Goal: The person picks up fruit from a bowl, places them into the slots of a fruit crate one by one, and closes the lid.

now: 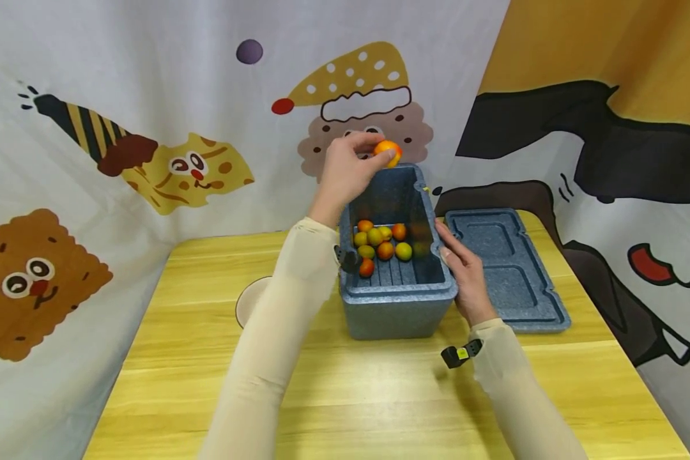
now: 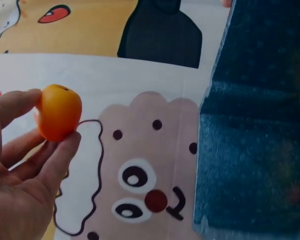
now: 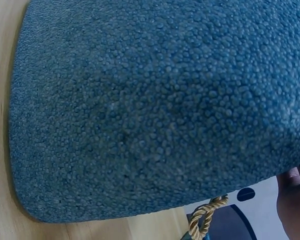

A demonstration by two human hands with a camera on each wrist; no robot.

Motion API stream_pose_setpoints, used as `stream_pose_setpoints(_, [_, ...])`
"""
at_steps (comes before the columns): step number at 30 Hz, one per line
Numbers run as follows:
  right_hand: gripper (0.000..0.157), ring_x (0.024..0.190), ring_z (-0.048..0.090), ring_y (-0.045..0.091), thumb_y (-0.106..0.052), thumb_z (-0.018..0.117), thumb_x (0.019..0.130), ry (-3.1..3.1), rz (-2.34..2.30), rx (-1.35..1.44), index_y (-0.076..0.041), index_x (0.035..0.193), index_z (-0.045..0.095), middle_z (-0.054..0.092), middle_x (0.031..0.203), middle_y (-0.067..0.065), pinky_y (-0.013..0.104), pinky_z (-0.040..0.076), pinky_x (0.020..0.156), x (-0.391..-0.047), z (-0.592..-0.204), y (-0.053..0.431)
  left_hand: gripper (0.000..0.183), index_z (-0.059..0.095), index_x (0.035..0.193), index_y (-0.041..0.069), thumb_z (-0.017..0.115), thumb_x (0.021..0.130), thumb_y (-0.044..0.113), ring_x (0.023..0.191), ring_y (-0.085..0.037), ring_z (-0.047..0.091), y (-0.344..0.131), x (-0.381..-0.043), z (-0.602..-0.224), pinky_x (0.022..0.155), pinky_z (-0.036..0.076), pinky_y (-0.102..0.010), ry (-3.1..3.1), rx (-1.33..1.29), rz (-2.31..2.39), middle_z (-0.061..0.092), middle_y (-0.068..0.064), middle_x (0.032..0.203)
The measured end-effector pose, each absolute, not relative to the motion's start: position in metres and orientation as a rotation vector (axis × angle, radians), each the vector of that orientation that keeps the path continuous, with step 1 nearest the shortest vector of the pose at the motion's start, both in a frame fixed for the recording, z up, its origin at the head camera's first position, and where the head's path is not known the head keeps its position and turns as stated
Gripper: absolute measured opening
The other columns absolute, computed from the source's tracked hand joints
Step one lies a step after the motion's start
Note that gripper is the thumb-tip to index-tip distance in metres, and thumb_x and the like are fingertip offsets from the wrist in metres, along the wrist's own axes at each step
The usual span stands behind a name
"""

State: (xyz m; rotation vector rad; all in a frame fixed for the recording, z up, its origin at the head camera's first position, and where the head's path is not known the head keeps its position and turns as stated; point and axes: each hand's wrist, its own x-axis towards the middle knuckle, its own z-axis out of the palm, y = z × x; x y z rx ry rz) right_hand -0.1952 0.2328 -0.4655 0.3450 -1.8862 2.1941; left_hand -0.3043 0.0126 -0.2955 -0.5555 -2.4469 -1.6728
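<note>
My left hand (image 1: 349, 167) pinches a small round orange fruit (image 1: 388, 153) between thumb and fingertips, raised above the far end of the blue-grey foam box (image 1: 399, 313). In the left wrist view the fruit (image 2: 59, 112) is yellow-orange with a small dark spot on top. Several red, orange and yellow-green fruits (image 1: 385, 250) lie on the ribbed floor of the uncovered box. Against the box's right side rests my right hand (image 1: 466, 271), its fingers extended along the wall near the rim. The right wrist view is mostly filled by the box's grainy outer wall (image 3: 155, 115).
The box's lid (image 1: 506, 271) lies flat on the wooden table (image 1: 379, 396), right of the box. A pale round object (image 1: 251, 301) sits partly behind my left forearm. Behind the table hangs a cartoon-printed curtain (image 1: 195, 83). A twisted golden rope (image 3: 205, 217) shows beyond the box.
</note>
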Motion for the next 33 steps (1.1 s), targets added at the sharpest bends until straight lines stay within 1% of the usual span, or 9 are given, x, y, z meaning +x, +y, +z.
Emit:
stream_pose_setpoints(3, [0.045,0.144,0.024,0.021,-0.013,0.05,0.104,-1.886,2.204,0.343,-0.004,0.148,0.043,0.036,0.154,0.009,0.028,0.023,0.114,-0.195,-0.467,0.232,0.036,0.067,0.122,0.002,0.072,0.092,0.02,0.1,-0.015,0.061,0.022,-0.309,-0.298,0.079,0.052,-0.021,-2.497,-0.519,-1.657,0.065,-0.006,0.113])
stream_pose_setpoints(6, [0.045,0.145,0.024,0.02,-0.014,0.05,0.104,-1.899,2.215,0.335,-0.006,0.148,0.043,0.034,0.155,0.01,0.027,0.023,0.114,-0.193,-0.468,0.232,0.034,0.067,0.121,0.002,0.071,0.092,0.019,0.098,-0.015,0.062,0.031,-0.314,-0.304,0.079,0.052,-0.02,-2.561,-0.477,-1.638,0.066,-0.007,0.113])
stream_pose_setpoints(11, [0.047,0.145,0.022,0.02,-0.015,0.051,0.104,-1.906,2.209,0.338,-0.003,0.148,0.041,0.031,0.156,0.015,0.027,0.022,0.114,-0.191,-0.469,0.231,0.032,0.068,0.119,0.002,0.071,0.093,0.02,0.094,-0.017,0.062,0.041,-0.324,-0.315,0.077,0.052,-0.021,-2.634,-0.426,-1.607,0.067,-0.007,0.11])
stream_pose_setpoints(18, [0.046,0.145,0.023,0.02,-0.013,0.05,0.104,-1.932,2.193,0.356,-0.003,0.148,0.041,0.031,0.156,0.014,0.028,0.022,0.115,-0.194,-0.464,0.236,0.028,0.071,0.111,0.003,0.072,0.092,0.022,0.088,-0.017,0.064,0.045,-0.335,-0.326,0.075,0.054,-0.024,-2.673,-0.278,-1.588,0.068,-0.006,0.104])
stream_pose_setpoints(20, [0.046,0.145,0.023,0.02,-0.012,0.049,0.104,-1.938,2.193,0.363,-0.002,0.148,0.04,0.03,0.156,0.016,0.028,0.022,0.115,-0.194,-0.464,0.236,0.025,0.071,0.109,0.003,0.072,0.092,0.022,0.087,-0.017,0.064,0.043,-0.336,-0.333,0.074,0.054,-0.025,-2.684,-0.248,-1.577,0.068,-0.006,0.102])
stream_pose_setpoints(22, [0.047,0.145,0.024,0.02,-0.012,0.049,0.104,-1.944,2.193,0.372,0.001,0.148,0.038,0.032,0.156,0.013,0.027,0.023,0.114,-0.194,-0.465,0.236,0.025,0.071,0.108,0.004,0.072,0.092,0.023,0.086,-0.017,0.064,0.041,-0.336,-0.339,0.075,0.054,-0.026,-2.687,-0.234,-1.581,0.068,-0.005,0.102])
stream_pose_setpoints(28, [0.048,0.144,0.024,0.021,-0.013,0.049,0.104,-1.942,2.184,0.381,0.001,0.148,0.038,0.031,0.156,0.014,0.026,0.023,0.114,-0.194,-0.463,0.236,0.031,0.069,0.115,0.005,0.071,0.093,0.026,0.091,-0.016,0.063,0.045,-0.34,-0.345,0.078,0.053,-0.025,-2.688,-0.218,-1.567,0.067,-0.004,0.108])
stream_pose_setpoints(30, [0.047,0.144,0.024,0.021,-0.013,0.049,0.104,-1.945,2.18,0.376,0.001,0.148,0.038,0.03,0.156,0.017,0.026,0.023,0.114,-0.194,-0.463,0.237,0.036,0.067,0.12,0.004,0.07,0.093,0.028,0.096,-0.017,0.062,0.047,-0.34,-0.344,0.082,0.053,-0.027,-2.706,-0.213,-1.568,0.065,-0.006,0.114])
stream_pose_setpoints(33, [0.047,0.145,0.024,0.021,-0.012,0.049,0.105,-1.946,2.183,0.369,0.002,0.148,0.038,0.03,0.156,0.015,0.027,0.023,0.114,-0.194,-0.463,0.238,0.041,0.065,0.126,0.003,0.067,0.095,0.03,0.103,-0.02,0.061,0.048,-0.341,-0.343,0.088,0.052,-0.032,-2.727,-0.232,-1.555,0.063,-0.009,0.122])
